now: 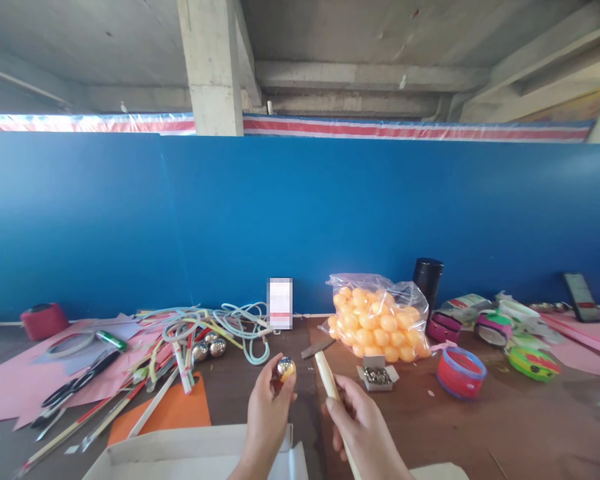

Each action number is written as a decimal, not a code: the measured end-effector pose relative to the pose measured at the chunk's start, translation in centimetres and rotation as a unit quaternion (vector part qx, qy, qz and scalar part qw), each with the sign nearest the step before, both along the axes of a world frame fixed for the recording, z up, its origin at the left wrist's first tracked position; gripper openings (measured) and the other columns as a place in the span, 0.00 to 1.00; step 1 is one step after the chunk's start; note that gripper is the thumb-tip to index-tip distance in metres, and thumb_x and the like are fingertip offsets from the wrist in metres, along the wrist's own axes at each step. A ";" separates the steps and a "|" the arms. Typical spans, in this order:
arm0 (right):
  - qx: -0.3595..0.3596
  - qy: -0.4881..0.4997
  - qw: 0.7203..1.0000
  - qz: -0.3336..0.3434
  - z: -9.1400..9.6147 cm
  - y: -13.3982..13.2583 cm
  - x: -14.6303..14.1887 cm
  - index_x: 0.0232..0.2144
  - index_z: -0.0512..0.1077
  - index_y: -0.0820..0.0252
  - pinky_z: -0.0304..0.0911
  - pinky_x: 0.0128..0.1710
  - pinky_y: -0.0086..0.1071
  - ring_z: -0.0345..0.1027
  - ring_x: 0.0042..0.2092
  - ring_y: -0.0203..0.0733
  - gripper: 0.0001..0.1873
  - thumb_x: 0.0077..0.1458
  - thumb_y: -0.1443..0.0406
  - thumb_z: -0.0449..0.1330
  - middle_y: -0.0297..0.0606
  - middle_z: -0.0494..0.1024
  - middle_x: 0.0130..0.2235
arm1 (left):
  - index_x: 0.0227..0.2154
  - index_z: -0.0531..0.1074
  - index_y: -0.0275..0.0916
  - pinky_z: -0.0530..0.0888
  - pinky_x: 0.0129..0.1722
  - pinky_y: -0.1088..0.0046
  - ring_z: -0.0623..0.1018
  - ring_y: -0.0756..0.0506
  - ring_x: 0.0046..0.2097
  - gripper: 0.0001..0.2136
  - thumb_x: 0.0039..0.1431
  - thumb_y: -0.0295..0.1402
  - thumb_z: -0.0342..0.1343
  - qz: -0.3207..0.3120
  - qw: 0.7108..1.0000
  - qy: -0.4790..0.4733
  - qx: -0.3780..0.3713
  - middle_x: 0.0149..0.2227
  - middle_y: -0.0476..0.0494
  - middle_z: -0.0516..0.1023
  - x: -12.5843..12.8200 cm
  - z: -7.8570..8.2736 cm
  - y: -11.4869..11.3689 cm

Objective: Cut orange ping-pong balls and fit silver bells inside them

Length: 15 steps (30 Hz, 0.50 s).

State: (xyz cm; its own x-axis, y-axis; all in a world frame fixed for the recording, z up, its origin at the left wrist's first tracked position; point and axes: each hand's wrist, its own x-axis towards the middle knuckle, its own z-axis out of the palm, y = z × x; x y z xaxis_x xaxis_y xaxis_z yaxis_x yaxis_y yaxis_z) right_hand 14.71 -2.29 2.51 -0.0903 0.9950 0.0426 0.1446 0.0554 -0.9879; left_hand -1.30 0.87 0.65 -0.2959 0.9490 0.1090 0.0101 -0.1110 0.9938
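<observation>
Pinched between the fingers and thumb of my left hand (271,403) is a shiny metal ball (286,368), raised above the table. My right hand (359,420) is wrapped round a pale wooden stick (326,375), whose top end points up and away from me. The ball and the stick are apart, side by side. Just past my right hand stands a small open box (379,379) of small metal pieces. Several more shiny balls (217,347) lie to the left, beside a tangle of pale tubing (253,333).
In front of me is an open white cardboard box (170,443). A clear bag of orange balls (380,327) and a black cylinder (427,283) stand at the back. Scissors (63,393) lie on pink paper at left. Tape rolls (461,373) sit at right, before a blue partition (300,213).
</observation>
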 end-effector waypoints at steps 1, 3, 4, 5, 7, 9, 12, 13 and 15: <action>0.018 -0.007 1.000 0.006 0.1 -0.2 -0.1 0.44 0.64 0.58 0.55 0.12 0.19 0.62 0.17 0.29 0.17 0.53 0.59 0.52 0.31 0.73 0.29 | 0.50 0.66 0.34 0.76 0.30 0.71 0.76 0.47 0.31 0.28 0.46 0.44 0.58 0.005 1.000 0.003 -0.001 0.36 0.42 0.76 0.0 0.1 0.0; 0.042 -0.025 0.999 0.012 0.2 -0.5 -0.3 0.44 0.64 0.58 0.55 0.12 0.20 0.61 0.16 0.28 0.17 0.53 0.58 0.52 0.31 0.72 0.28 | 0.50 0.67 0.34 0.75 0.30 0.71 0.76 0.47 0.29 0.28 0.46 0.44 0.58 0.011 1.000 0.015 -0.008 0.33 0.44 0.76 0.0 0.3 -0.1; 0.050 -0.038 0.998 0.012 0.2 -0.6 -0.4 0.43 0.65 0.59 0.56 0.12 0.21 0.61 0.15 0.29 0.17 0.53 0.58 0.52 0.31 0.72 0.27 | 0.49 0.67 0.34 0.75 0.30 0.71 0.76 0.47 0.29 0.28 0.45 0.43 0.58 0.015 1.000 0.018 -0.010 0.32 0.44 0.76 0.0 0.5 -0.1; 0.055 -0.050 0.997 0.011 0.2 -0.7 -0.5 0.43 0.65 0.59 0.56 0.12 0.21 0.62 0.15 0.29 0.16 0.53 0.58 0.52 0.30 0.72 0.26 | 0.49 0.68 0.34 0.76 0.30 0.71 0.76 0.47 0.29 0.28 0.45 0.43 0.58 0.017 1.000 0.020 -0.011 0.33 0.44 0.76 0.0 0.6 -0.2; 0.062 -0.065 0.996 0.007 0.3 -0.8 -0.5 0.42 0.66 0.59 0.58 0.13 0.22 0.63 0.16 0.30 0.16 0.52 0.58 0.51 0.31 0.72 0.26 | 0.49 0.67 0.33 0.76 0.30 0.71 0.76 0.46 0.30 0.28 0.45 0.42 0.58 0.017 1.000 0.021 -0.009 0.33 0.43 0.76 0.1 0.8 -0.3; 0.073 -0.066 0.995 0.004 0.4 -0.8 -0.5 0.43 0.66 0.59 0.58 0.13 0.22 0.63 0.16 0.31 0.17 0.53 0.58 0.51 0.32 0.73 0.27 | 0.49 0.66 0.32 0.76 0.30 0.71 0.76 0.46 0.30 0.28 0.46 0.42 0.57 0.013 1.000 0.018 -0.008 0.34 0.43 0.76 0.2 0.8 -0.3; 0.085 -0.065 0.994 -0.002 0.6 -0.9 -0.4 0.45 0.66 0.59 0.57 0.14 0.22 0.63 0.16 0.30 0.19 0.54 0.56 0.50 0.34 0.75 0.28 | 0.50 0.65 0.31 0.76 0.31 0.71 0.75 0.47 0.30 0.28 0.46 0.40 0.57 0.007 1.000 0.016 -0.009 0.34 0.43 0.76 0.2 0.6 -0.2; 0.083 -0.068 0.994 -0.001 0.6 -0.9 -0.4 0.45 0.66 0.59 0.58 0.14 0.22 0.63 0.16 0.30 0.19 0.54 0.56 0.50 0.33 0.75 0.28 | 0.50 0.65 0.32 0.76 0.31 0.71 0.75 0.47 0.30 0.27 0.46 0.40 0.56 0.008 1.000 0.018 -0.009 0.34 0.43 0.76 0.2 0.6 -0.2; 0.073 -0.075 0.994 0.003 0.6 -0.9 -0.4 0.44 0.67 0.59 0.58 0.14 0.22 0.63 0.16 0.31 0.18 0.53 0.57 0.51 0.33 0.74 0.27 | 0.49 0.66 0.33 0.75 0.31 0.72 0.76 0.47 0.30 0.27 0.46 0.40 0.57 0.011 1.000 0.024 -0.011 0.33 0.44 0.76 0.2 0.5 -0.2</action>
State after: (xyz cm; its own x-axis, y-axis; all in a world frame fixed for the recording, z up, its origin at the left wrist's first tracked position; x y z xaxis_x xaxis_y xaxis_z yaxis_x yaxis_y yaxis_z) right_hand 14.27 -3.17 3.14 -0.1118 0.9787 0.1721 0.2892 0.1977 -0.9366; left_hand -1.11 0.66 1.17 -0.3122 0.9445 0.1018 0.0599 -0.0874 0.9944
